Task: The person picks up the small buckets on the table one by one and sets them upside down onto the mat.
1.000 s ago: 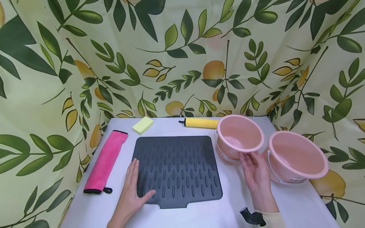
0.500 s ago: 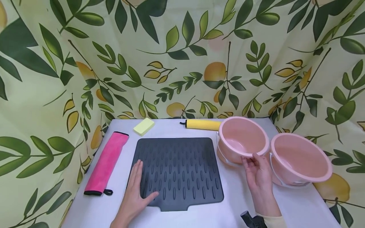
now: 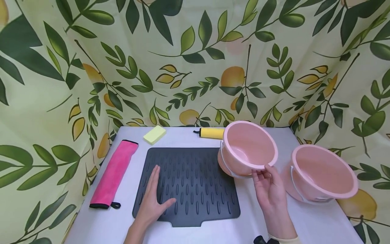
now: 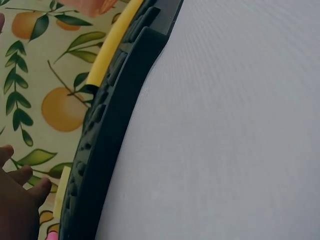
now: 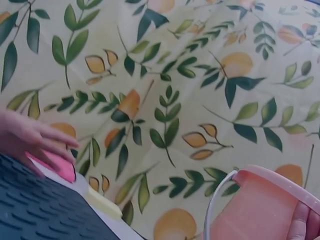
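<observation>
My right hand (image 3: 269, 193) pinches the near rim of a pink bucket (image 3: 234, 165), its thumb over the lip and the fingers beneath. The bucket tilts toward me and overlaps the right edge of a dark grey ridged mat (image 3: 186, 189); whether its base touches the mat cannot be told. In the right wrist view the bucket (image 5: 260, 210) shows its white wire handle. My left hand (image 3: 150, 203), fingers straight and thumb spread, is over the mat's left side. Whether it touches the mat is unclear. The left wrist view shows the mat's raised edge (image 4: 107, 140) beside my fingers.
A second pink bucket (image 3: 307, 181) stands at the right. Behind the mat lie a yellow roll (image 3: 211, 133), partly hidden by the first bucket, and a pale yellow sponge (image 3: 154, 134). A pink cloth roll (image 3: 114, 174) lies left. Leaf-patterned cloth (image 3: 195, 84) hangs around the white table.
My right hand has gripped the bucket's rim and moved the bucket left, from beside the other bucket to over the mat's edge. My left hand has shifted right over the mat.
</observation>
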`<state>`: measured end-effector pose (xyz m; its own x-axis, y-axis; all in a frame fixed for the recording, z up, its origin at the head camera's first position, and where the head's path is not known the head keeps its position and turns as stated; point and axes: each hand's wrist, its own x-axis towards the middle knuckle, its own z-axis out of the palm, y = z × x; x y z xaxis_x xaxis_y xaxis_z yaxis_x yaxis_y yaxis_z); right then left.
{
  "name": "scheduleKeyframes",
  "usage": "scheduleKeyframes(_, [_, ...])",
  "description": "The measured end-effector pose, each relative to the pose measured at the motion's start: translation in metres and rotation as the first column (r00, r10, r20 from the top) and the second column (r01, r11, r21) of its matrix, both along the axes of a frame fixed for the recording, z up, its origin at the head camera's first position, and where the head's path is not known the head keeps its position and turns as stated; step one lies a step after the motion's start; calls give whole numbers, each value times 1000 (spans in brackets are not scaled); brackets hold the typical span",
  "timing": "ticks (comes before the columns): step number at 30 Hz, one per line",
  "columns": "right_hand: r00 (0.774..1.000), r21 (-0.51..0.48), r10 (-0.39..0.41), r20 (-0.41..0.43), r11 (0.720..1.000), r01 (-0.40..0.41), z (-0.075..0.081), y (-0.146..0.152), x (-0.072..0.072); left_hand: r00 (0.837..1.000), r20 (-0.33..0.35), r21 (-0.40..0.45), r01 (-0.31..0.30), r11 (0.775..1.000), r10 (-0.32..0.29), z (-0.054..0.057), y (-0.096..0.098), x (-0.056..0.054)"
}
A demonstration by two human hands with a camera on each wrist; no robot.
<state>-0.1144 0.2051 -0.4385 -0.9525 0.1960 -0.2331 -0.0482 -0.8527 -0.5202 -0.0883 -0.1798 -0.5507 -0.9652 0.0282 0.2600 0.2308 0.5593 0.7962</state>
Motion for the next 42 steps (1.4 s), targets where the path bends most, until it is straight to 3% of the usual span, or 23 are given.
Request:
scheduleKeyframes(5, [998,-50,48,-41,998,-50,2,-9,6,1000,7,93,1,996,-1,-3,8,-7])
scheduleKeyframes(10, [996,-17,80,-33,997,-81,3,-18,8,1000,-6,201,30,979,-29,-7,23,-19])
scheduleKeyframes(15, [994,-39,106,14,994,-106,4,-24,6,994,-51,323,108,940,-97,-9,39,-33])
scheduleKeyframes(18, [992,-59,120,41,991,-118,3,-27,6,986,-74,415,164,895,-146,-9,48,-39])
scheduleKeyframes(20, [990,-75,128,56,989,-124,2,-28,7,981,-84,487,195,852,-176,-9,54,-41])
scheduleKeyframes(25, [987,-154,153,58,978,-143,0,-32,11,966,-108,653,248,715,-236,-11,65,-42])
scheduleKeyframes(28, [985,-195,165,58,969,-151,1,-35,13,955,-123,714,274,645,-269,-10,70,-44])
scheduleKeyframes(31, [982,-225,178,60,961,-160,2,-39,13,951,-122,737,278,616,-284,-9,75,-47])
scheduleKeyframes(37, [977,-274,209,52,943,-187,3,-47,16,946,-73,746,262,612,-317,-10,81,-51])
scheduleKeyframes(40, [972,-283,231,49,936,-208,3,-53,18,936,-77,767,276,579,-343,-14,81,-51])
scheduleKeyframes(42, [968,-279,247,50,934,-224,3,-56,20,925,-96,786,297,542,-367,-15,80,-52])
